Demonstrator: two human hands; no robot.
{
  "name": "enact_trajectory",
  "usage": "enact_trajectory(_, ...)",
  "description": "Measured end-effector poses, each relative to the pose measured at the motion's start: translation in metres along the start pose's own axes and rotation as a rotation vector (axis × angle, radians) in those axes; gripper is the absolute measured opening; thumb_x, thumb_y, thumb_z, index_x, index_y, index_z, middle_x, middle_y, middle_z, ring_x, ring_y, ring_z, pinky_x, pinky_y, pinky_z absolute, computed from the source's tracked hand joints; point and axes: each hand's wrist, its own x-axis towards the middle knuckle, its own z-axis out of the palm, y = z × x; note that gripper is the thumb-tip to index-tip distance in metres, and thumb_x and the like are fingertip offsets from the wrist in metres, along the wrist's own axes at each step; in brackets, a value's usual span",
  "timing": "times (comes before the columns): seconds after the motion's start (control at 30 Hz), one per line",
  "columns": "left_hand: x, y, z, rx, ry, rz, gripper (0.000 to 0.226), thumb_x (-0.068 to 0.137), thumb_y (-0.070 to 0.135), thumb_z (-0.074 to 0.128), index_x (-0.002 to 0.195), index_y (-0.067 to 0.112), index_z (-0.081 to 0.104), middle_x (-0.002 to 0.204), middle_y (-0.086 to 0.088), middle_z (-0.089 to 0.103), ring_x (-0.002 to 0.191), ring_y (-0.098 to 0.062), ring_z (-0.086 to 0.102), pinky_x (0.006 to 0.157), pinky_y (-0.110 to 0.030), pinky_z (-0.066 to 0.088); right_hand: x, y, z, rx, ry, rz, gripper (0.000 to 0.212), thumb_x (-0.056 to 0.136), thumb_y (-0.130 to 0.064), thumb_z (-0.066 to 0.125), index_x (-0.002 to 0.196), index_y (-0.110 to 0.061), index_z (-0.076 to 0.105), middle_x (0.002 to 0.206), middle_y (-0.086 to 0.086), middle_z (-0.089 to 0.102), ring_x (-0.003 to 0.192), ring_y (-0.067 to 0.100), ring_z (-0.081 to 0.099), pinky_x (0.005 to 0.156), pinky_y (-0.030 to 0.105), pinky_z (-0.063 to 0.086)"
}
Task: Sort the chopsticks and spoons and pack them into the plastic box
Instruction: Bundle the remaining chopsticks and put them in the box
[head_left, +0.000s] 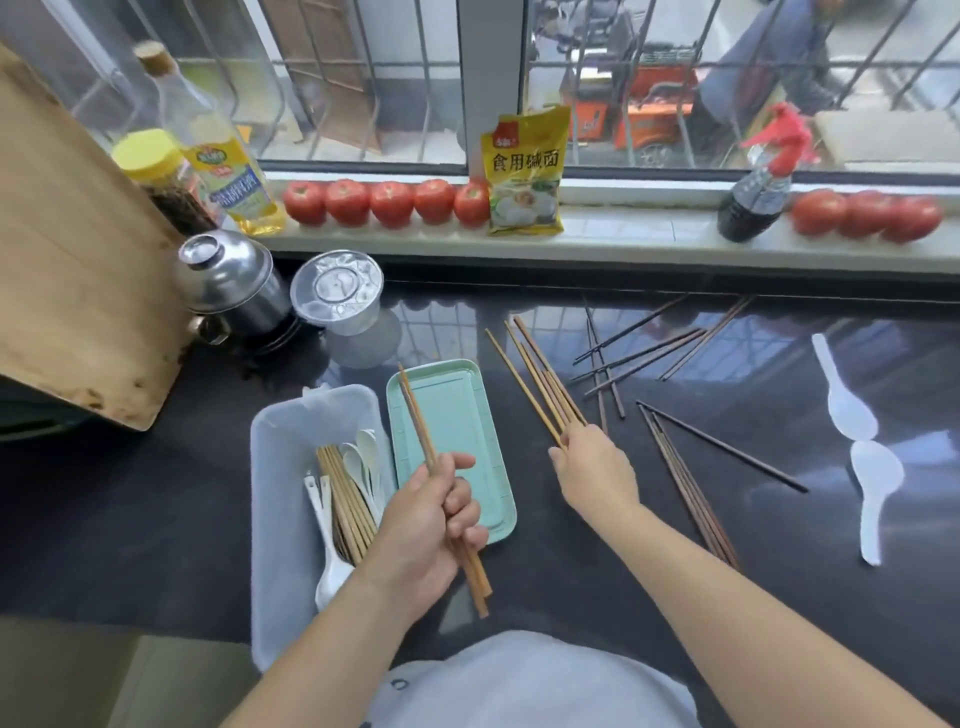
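A dark, glossy countertop (597, 571) carries everything. The clear plastic box (283, 519) sits on it at the near left. Just right of the box lies a pale green lid (467, 415). Behind the box stand a steel pot (234, 286) and a foil-lidded tub (337, 296). Farther right of the box lie scattered dark chopsticks (639, 353), and farthest right two white spoons (852, 410), end to end.
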Motion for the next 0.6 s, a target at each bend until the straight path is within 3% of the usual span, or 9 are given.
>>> enact_trajectory(0.07,-0.006,0.003,-0.002,0.036,-0.008,0.007,0.026,0.11,0.028,0.045,0.117,0.006,0.056,0.062,0.001,0.029,0.046,-0.009,0.026,0.04,-0.022,0.03,0.024,0.003,0.015,-0.219,0.04,-0.079,0.022,0.103,-0.033,0.054,0.115,-0.015,0.052,0.111,0.003,0.057,0.093,0.03,0.066,0.072,0.038,0.051)
enact_trajectory(0.17,-0.011,0.006,-0.007,0.079,-0.025,0.025,0.028,0.11,0.023,0.045,0.122,0.002,0.057,0.061,0.002,0.029,0.046,-0.009,0.025,0.04,-0.021,0.027,0.032,0.002,0.027,-0.397,0.033,-0.135,0.016,0.102,-0.02,0.056,0.117,-0.015,0.054,0.113,0.003,0.062,0.094,0.028,0.069,0.07,0.037,0.053)
enact_trajectory(0.27,-0.009,0.004,-0.007,0.048,-0.029,0.012,0.031,0.11,0.022,0.044,0.126,-0.002,0.058,0.061,0.0,0.033,0.048,-0.01,0.031,0.042,-0.023,0.032,0.034,-0.003,0.027,-0.399,0.017,-0.062,0.018,0.1,-0.017,0.054,0.115,-0.013,0.063,0.108,0.004,0.068,0.095,0.029,0.07,0.071,0.036,0.055)
enact_trajectory(0.37,-0.004,0.003,-0.001,0.001,-0.017,-0.003,0.032,0.11,0.02,0.045,0.127,-0.002,0.061,0.07,-0.008,0.057,0.061,-0.019,0.059,0.055,-0.032,0.055,0.025,-0.011,0.015,-0.122,-0.063,0.044,0.02,0.097,-0.027,0.053,0.099,-0.013,0.068,0.1,0.009,0.07,0.094,0.034,0.068,0.075,0.036,0.051)
enact_trajectory(0.43,0.002,0.006,0.003,-0.043,-0.03,-0.011,0.031,0.11,0.02,0.046,0.126,0.0,0.063,0.093,-0.016,0.073,0.087,-0.028,0.075,0.071,-0.042,0.062,0.005,-0.016,-0.003,0.223,-0.09,0.129,0.023,0.095,-0.035,0.055,0.084,-0.018,0.066,0.087,0.005,0.07,0.083,0.028,0.068,0.075,0.037,0.056)
enact_trajectory(0.5,0.012,0.008,0.008,-0.118,-0.02,-0.014,0.03,0.109,0.02,0.047,0.128,0.0,0.061,0.115,-0.021,0.074,0.106,-0.034,0.074,0.083,-0.048,0.061,-0.028,-0.019,-0.023,0.539,-0.137,0.109,0.022,0.095,-0.031,0.058,0.08,-0.018,0.066,0.072,0.005,0.07,0.069,0.017,0.067,0.069,0.035,0.055)
enact_trajectory(0.6,0.022,0.014,0.017,-0.189,-0.036,-0.008,0.032,0.111,0.022,0.042,0.134,0.005,0.056,0.123,-0.022,0.072,0.113,-0.036,0.072,0.09,-0.052,0.058,-0.075,-0.022,-0.044,0.746,-0.254,-0.046,0.015,0.097,-0.017,0.06,0.086,-0.012,0.069,0.069,0.011,0.068,0.057,0.01,0.058,0.06,0.028,0.051)
